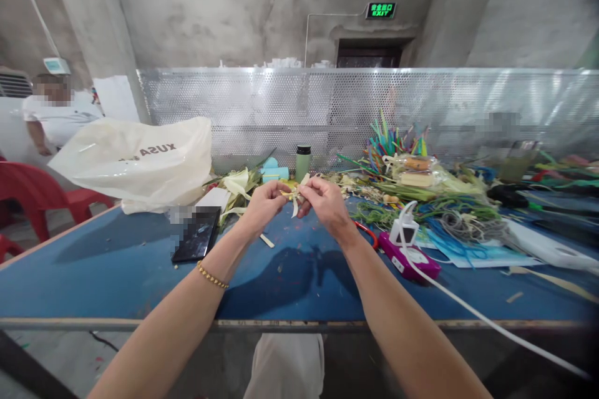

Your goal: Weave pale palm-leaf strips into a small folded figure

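Observation:
Above the middle of the blue table, my left hand [266, 201] and my right hand [324, 201] are close together, fingertips almost meeting. Between them is a small piece of pale cream strips [295, 206], like dried husk or leaf, one end hanging down and another sticking up. My right thumb and fingers pinch it. The left fingers are also closed in a pinch at its other side; how much they grip is too small to see. A short pale scrap [267, 240] lies on the table below my left hand.
A tablet [199, 234] and a large white plastic bag [140, 159] are on the left. Behind my hands stands a green bottle [302, 165]. On the right are a purple power strip [414, 262] with a white cable, tangled cords [449, 209] and colourful stems [397, 140].

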Demonstrator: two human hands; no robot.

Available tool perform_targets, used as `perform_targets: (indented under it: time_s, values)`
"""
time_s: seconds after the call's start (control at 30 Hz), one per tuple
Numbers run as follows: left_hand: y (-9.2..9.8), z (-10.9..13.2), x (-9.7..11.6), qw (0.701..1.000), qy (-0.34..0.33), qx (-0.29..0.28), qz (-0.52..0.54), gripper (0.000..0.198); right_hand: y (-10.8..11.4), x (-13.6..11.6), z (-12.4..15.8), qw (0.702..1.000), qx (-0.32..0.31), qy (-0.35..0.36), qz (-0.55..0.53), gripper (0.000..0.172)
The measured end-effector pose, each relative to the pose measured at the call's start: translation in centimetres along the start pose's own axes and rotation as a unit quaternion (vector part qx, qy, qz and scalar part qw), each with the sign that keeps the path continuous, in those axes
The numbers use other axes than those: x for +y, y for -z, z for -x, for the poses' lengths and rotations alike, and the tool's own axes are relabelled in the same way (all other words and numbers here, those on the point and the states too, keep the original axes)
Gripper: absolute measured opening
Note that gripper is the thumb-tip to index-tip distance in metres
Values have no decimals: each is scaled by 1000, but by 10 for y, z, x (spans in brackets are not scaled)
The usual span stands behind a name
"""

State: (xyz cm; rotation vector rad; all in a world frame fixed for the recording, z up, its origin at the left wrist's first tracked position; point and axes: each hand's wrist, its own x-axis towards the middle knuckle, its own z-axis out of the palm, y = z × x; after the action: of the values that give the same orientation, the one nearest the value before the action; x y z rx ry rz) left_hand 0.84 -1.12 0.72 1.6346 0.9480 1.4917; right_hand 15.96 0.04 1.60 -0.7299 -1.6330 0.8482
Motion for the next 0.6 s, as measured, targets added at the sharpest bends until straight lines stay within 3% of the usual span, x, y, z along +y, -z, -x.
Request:
perform_targets:
  time_s: [0.1,0.27,0.4,0.6]
  values:
    - [-1,2,2,1000,7,-18,11,24,0,-2,1,1000,2,9,16,19]
    - [-3,5,5,995,-16,-94,-2,29,0,0,2,998,4,31,51,18]
    - [-3,3,1,997,-32,-65,-41,35,0,6,0,997,-18,42,60,18]
    - [-1,0,-3,997,-52,-47,-32,22,6,13,-4,992,-53,33,107,16]
